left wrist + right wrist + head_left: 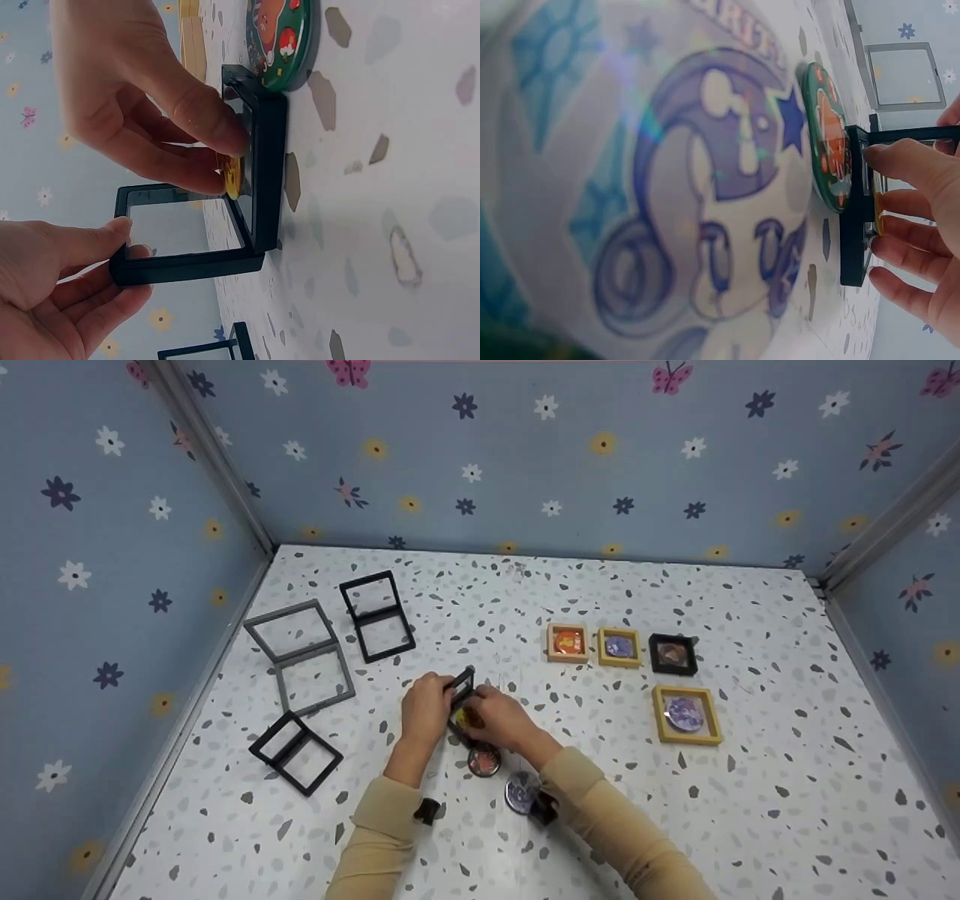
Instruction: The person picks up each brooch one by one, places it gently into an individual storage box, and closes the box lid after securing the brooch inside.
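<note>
Purple and white, a round badge is lying nearest you on the speckled tabletop, beside your right sleeve. Just beyond it, a green-rimmed badge is resting close to the near end of a small hinged frame, whose black base is lying flat with its lid raised. Your right hand is pinching a yellow badge between thumb and fingers at that base; whether the badge is touching the film, you cannot tell. Your left hand is gripping the lid's edge, thumb opposing curled fingers. Farther left, a low black frame, a grey frame and a tall black frame are standing open. Farther right, a large yellow frame is enclosing a purple badge; behind it, peach, small yellow and black badge frames are forming a row. Flowered wall panels are closing the background.
</note>
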Tool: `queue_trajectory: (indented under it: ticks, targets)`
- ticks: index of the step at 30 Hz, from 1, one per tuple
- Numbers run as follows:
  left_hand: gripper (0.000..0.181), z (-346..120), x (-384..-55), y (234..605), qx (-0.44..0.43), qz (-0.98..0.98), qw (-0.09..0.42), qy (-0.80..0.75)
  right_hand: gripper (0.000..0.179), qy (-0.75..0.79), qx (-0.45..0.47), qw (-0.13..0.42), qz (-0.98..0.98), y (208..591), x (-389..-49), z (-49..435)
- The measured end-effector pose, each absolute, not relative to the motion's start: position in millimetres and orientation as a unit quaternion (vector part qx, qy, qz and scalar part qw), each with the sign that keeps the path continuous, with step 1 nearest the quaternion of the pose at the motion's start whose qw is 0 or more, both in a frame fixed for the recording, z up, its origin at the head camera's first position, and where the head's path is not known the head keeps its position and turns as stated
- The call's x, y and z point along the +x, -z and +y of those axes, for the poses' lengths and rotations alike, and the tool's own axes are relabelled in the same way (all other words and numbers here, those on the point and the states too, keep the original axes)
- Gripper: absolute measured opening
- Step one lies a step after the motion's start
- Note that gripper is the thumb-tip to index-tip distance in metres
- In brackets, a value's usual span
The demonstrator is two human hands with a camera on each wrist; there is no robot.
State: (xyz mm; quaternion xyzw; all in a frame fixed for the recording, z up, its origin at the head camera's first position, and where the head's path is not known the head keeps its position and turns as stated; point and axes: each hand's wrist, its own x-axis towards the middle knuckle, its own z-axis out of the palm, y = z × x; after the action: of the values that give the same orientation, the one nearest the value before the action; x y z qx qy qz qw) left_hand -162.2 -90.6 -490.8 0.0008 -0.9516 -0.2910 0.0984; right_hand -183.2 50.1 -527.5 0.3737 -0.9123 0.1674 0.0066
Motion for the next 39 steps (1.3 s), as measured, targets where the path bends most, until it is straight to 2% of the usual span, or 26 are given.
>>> queue_trajectory:
  ticks: [11,21,30,39]
  targets:
    - [0.012,-91,-162,491,0.002,-0.95,0.096,0.296,0.03,-0.181,0.372,-0.005,-0.91,530,-185,53]
    - [0.011,-91,-162,493,-0.007,-0.947,0.119,0.297,0.042,-0.245,0.351,-0.017,-0.903,527,-182,68]
    - [0.011,-91,-162,493,-0.006,-0.947,0.12,0.298,0.052,-0.286,0.33,-0.054,-0.898,531,-185,86]
    - [0.01,-91,-162,493,-0.01,-0.944,0.121,0.307,0.052,-0.301,0.313,-0.08,-0.897,535,-188,92]
